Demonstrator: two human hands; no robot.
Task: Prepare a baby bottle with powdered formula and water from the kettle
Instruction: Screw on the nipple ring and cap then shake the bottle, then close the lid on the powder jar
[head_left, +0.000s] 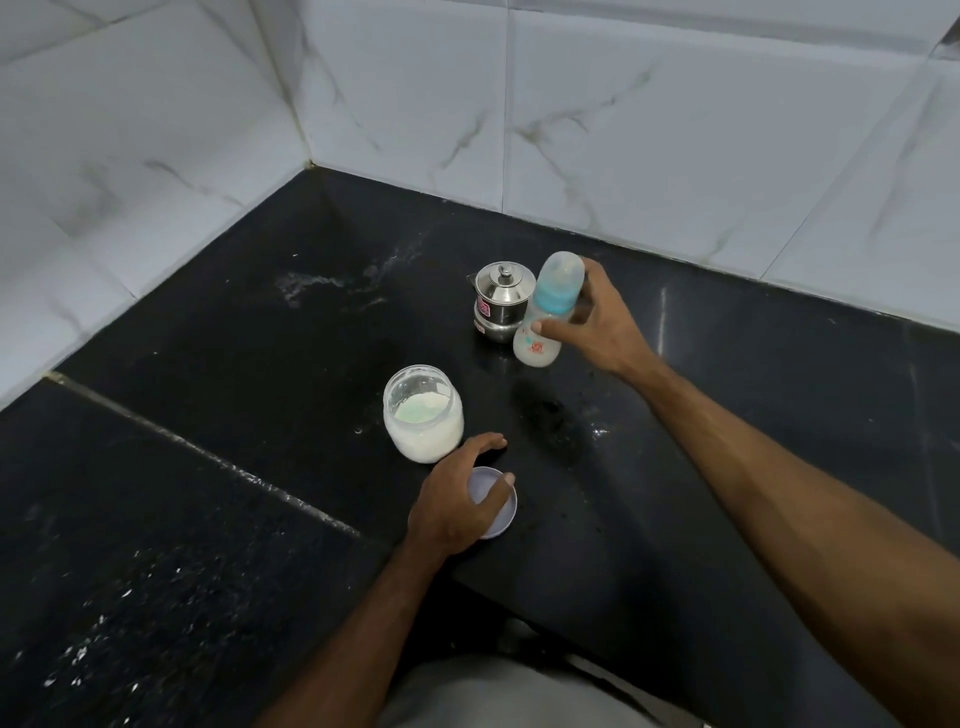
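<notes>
The right hand (597, 322) grips the baby bottle (545, 312), thumb across the front of its body and fingers curled round the far side near the collar. The bottle is tilted, its top leaning toward the back wall; whether its base touches the counter cannot be told. It has a cloudy, translucent body with small red and green print low down, a blue collar, and a clear cap over the teat. The left hand (457, 499) holds the pale lilac jar lid (501, 512) from above, fingers curled over its rim, low at the counter near the front edge. Just beyond that hand stands the open formula jar (423, 413), clear plastic, holding white powder with a pale scoop half buried in it. Behind the bottle, and partly hidden by it, stands a small steel kettle (501, 301) with a knobbed lid and a red label. All rest on a black stone counter (260, 364), dusted with white specks and smears, set in a corner of white marble-patterned wall tiles (675, 130).
</notes>
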